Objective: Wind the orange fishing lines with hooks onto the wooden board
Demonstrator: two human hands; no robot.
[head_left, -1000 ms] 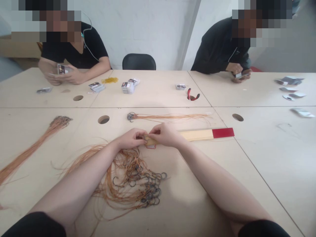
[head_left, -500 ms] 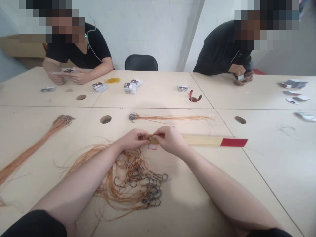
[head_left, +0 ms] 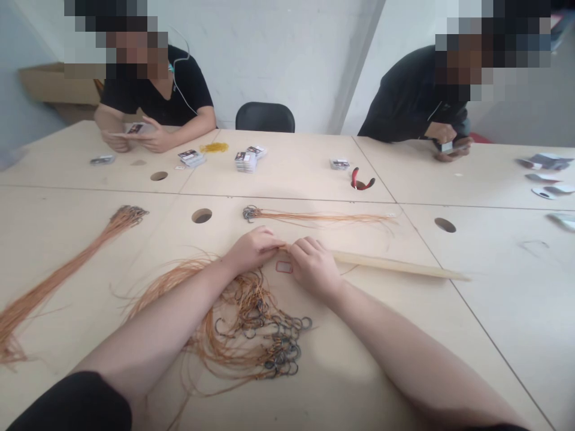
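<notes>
1. Left hand: closed, thumb and fingertips pinching the left end of the pale strip. The end sits right at the fingertips, partly covered by them.
2. Right hand: closed, fingers curled over the same strip just beside the left fingertips. Its exact finger contact is hidden by the back of the hand.
3. Strip: long, thin, runs from between the two hands out past the right hand, slanting slightly toward the camera at its far right end. Cannot tell if that end touches the desk.
4. Red-edged label: just below the fingertips, near the right hand.
5. Hook pile: loose dark hooks on tangled orange lines, on the desk in front of the hands, partly under the left forearm.
6. Middle bundle: straight orange lines, hooks at left end, lying beyond both hands.
7. Left bundle: orange lines, hooks at the far end, well apart from the left hand.
8. Pliers: red and black handles, at a desk hole, farther back.
9. Small packs in stacks, yellow bands near them.
10. Two people across the desk, each holding small items; black chair between them.
</notes>
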